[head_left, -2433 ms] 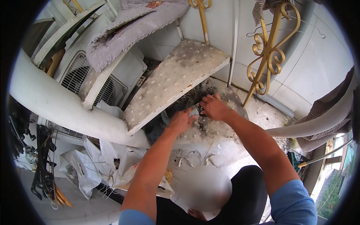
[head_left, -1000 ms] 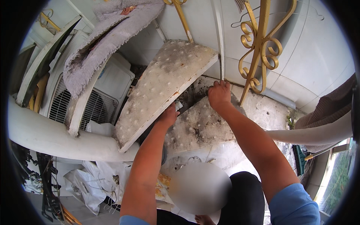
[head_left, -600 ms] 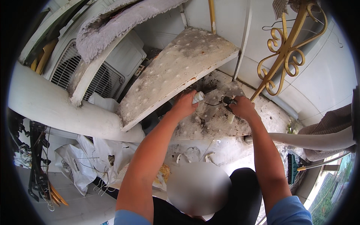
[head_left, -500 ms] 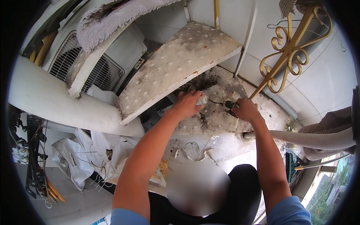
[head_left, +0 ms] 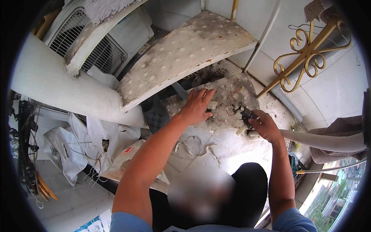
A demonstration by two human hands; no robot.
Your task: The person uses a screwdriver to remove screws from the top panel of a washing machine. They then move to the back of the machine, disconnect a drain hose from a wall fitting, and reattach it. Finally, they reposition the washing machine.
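The left hand lies with fingers spread loosely on a dirty, mould-speckled slab, its fingertips touching a small pale cylindrical fitting that rests on the slab; the hand is not closed round it. Just to the right, apart from the fitting, the right hand is closed on a small dark tool or plug with thin dark wires curling from its tip, and a short white stub pokes out beneath the fingers. A white pipe runs off to the right from beside that hand. Above the slab leans a second spotted board, propped at a slant. Lower left, white plastic bags lie crumpled, one flat package bearing a red patch, with wire hangers tangled among them. An air-conditioner unit with a grille stands upper left, a golden scrolled metal stand upper right against white tiled walls. The floor is stained pale tile.
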